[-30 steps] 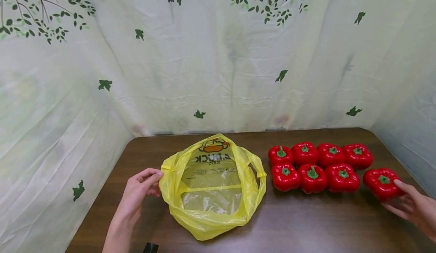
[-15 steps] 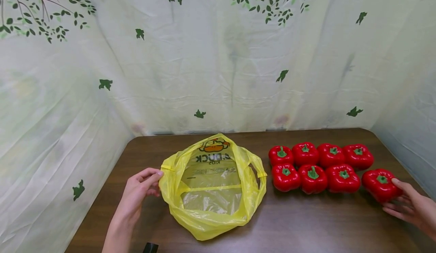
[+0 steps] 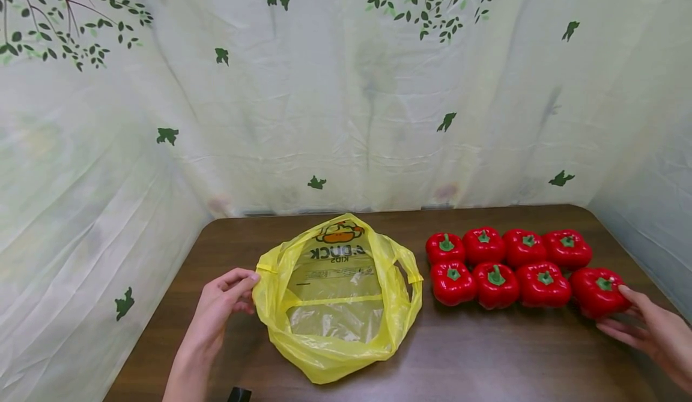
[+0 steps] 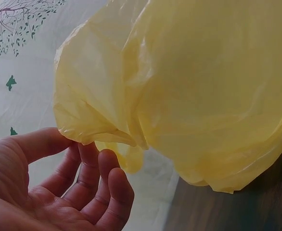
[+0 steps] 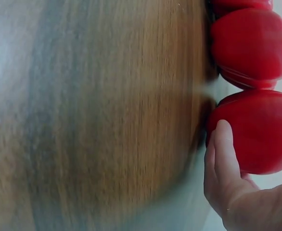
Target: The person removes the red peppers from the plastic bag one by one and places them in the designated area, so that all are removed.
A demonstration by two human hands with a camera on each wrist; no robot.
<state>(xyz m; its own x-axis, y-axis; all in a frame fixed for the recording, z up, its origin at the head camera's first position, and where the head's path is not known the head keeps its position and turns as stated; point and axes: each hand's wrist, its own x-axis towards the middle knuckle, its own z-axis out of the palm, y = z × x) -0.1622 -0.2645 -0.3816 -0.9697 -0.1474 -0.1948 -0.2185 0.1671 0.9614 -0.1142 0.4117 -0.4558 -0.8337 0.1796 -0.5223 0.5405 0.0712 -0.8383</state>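
Observation:
A yellow plastic carrier bag (image 3: 330, 360) stands with its mouth spread wide on the brown table, a cartoon duck print showing on its inside. At its left side my left hand (image 3: 216, 312) pinches the bag's edge between thumb and fingertips; the left wrist view shows the bag film (image 4: 198, 96) hanging from this grip. On the far right, my right hand (image 3: 649, 327) holds a red bell pepper (image 3: 589, 300) from its right side, thumb near the top. This pepper sits at the right end of the front row, right against its neighbour (image 3: 543, 291).
Several more red bell peppers (image 3: 483, 246) stand in two rows to the right of the bag, stems up. Behind the table (image 3: 465, 354) hangs a pale curtain (image 3: 346, 119) with leaf prints. A small black object (image 3: 239, 395) shows at the bottom edge.
My right hand has moved left with the bell pepper, closing the gap to the front row. The left hand and the bag have stayed in place.

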